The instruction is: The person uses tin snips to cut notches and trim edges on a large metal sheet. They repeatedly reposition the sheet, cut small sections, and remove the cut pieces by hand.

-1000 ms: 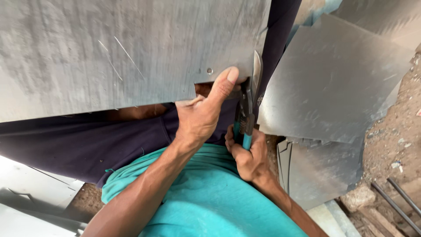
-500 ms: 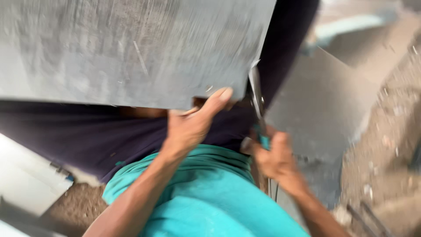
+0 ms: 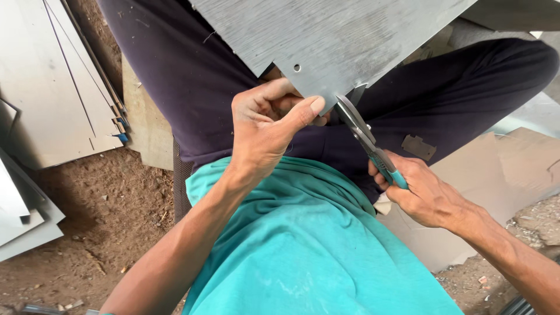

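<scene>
A grey sheet of metal (image 3: 344, 32) with a small hole near its lower corner rests over my lap. My left hand (image 3: 265, 125) pinches that lower corner, thumb on top. My right hand (image 3: 423, 189) grips the teal handles of a pair of tin snips (image 3: 364, 134), whose blades meet the sheet's edge just right of my left thumb. A small cut metal scrap (image 3: 418, 147) lies on my dark trouser leg.
Stacked metal sheets (image 3: 52, 87) lie on the dirt to the left, with more sheet corners (image 3: 23, 221) lower left. A flat brown board (image 3: 501, 181) sits on the ground at right. Dirt and small debris (image 3: 99, 239) cover the floor.
The sheet has swung round, so its holed corner now points down at my lap. My left hand shifted to that corner, and the snips moved left to meet its edge.
</scene>
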